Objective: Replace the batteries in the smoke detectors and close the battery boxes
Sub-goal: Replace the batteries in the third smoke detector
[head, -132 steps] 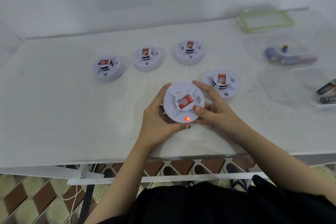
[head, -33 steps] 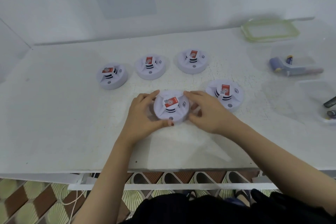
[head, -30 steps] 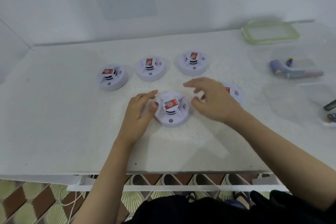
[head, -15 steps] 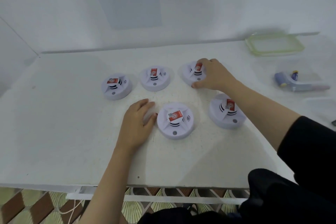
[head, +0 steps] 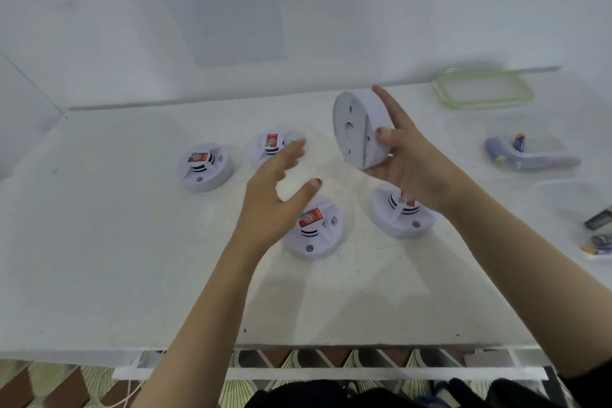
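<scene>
My right hand (head: 410, 159) holds a white round smoke detector (head: 359, 129) in the air above the table, tilted so its flat back faces left. My left hand (head: 275, 202) hovers open to its left, fingers spread, holding nothing. Several other white detectors with red labels lie face up on the table: one at the left (head: 205, 167), one behind my left hand (head: 270, 147), one near the front (head: 314, 228), and one under my right wrist (head: 400, 215).
A white table (head: 116, 258) stands against a white wall. At the back right lies a green-rimmed clear lid (head: 483, 89). A clear box with a purple device and a battery (head: 530, 156) sits on the right. Loose batteries (head: 599, 232) lie at the right edge.
My right hand has lifted the back right detector off the table and turned it on edge. My left hand rose from the table and opened toward it.
</scene>
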The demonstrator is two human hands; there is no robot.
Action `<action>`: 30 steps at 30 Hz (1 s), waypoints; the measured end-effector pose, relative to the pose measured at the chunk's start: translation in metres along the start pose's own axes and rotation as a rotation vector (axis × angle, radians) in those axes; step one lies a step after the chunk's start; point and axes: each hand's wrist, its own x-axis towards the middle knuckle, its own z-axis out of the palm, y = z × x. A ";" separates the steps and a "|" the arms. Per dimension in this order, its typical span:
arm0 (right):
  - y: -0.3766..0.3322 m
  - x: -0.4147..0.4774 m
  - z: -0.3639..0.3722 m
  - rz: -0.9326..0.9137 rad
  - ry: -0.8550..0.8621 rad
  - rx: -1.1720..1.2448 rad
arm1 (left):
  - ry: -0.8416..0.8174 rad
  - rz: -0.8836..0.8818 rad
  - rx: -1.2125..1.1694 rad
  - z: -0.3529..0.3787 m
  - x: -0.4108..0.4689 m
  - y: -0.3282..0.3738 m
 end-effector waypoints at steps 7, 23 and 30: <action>0.007 -0.051 0.016 -0.076 -0.004 0.190 | -0.169 0.087 -0.175 0.037 -0.002 0.038; 0.013 -0.117 -0.039 -0.141 0.152 -0.122 | -0.230 0.153 -0.168 0.080 -0.018 0.047; -0.013 -0.132 -0.075 -0.087 0.130 -0.176 | -0.285 0.110 -0.233 0.112 -0.020 0.065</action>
